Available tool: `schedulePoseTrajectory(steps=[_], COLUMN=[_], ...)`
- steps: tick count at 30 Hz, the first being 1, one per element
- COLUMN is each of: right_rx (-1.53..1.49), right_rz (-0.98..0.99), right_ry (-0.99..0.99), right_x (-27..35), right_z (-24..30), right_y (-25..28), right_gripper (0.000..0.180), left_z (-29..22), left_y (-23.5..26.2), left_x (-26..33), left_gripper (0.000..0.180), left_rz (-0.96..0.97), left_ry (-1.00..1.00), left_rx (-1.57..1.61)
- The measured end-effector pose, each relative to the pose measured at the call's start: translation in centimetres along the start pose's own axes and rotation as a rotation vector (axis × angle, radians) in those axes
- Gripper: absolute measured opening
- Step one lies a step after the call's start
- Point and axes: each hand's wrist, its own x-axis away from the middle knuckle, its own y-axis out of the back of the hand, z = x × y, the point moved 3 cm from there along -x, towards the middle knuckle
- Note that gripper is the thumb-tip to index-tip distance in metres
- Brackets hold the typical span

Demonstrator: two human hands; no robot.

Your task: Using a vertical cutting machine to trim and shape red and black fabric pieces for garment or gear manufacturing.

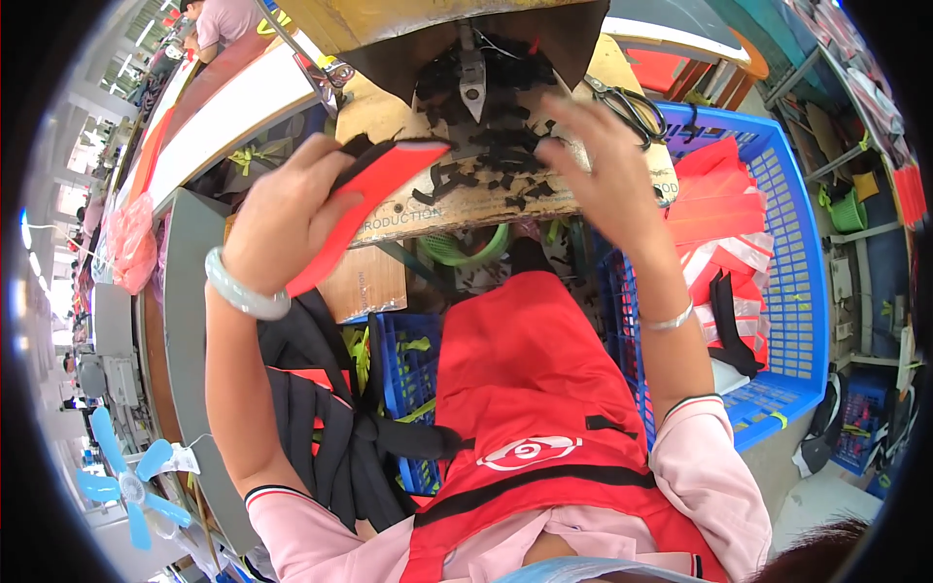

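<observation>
My left hand [292,209] is closed around a red-orange fabric piece [384,185] with a black edge, lifted at the left side of a worn wooden worktop [408,216]. My right hand [612,180] hovers over the worktop's right side, slightly blurred; its fingers are apart and I see nothing in them. Between the hands, small black scraps [510,155] lie scattered on the wood. A pointed metal machine part [472,85] sticks down behind them, under a yellowish housing [389,24].
Black-handled scissors [630,109] rest at the worktop's back right. A blue basket [797,291] of red and silvery pieces [719,214] stands at the right. Black padded strips [321,428] hang at my left beside a smaller blue basket [413,355]. A blue-bladed fan [133,486] is at far left.
</observation>
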Motion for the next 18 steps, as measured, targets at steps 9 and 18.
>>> schedulePoseTrajectory(steps=[9,18], right_rx=[-1.246,-0.292], right_rz=[0.326,-0.305], right_ry=[-0.472,-0.641], right_x=[14.1,20.1], right_z=[6.9,-0.8], right_y=[-5.8,18.0], right_gripper=[0.052,0.038], left_z=[-10.7,-9.1], left_y=[-4.4,-7.3], left_x=[4.7,10.7], left_gripper=[0.035,0.04], left_rz=[-0.067,-0.212], left_ry=[-0.138,-0.014], left_rx=[0.811,1.064])
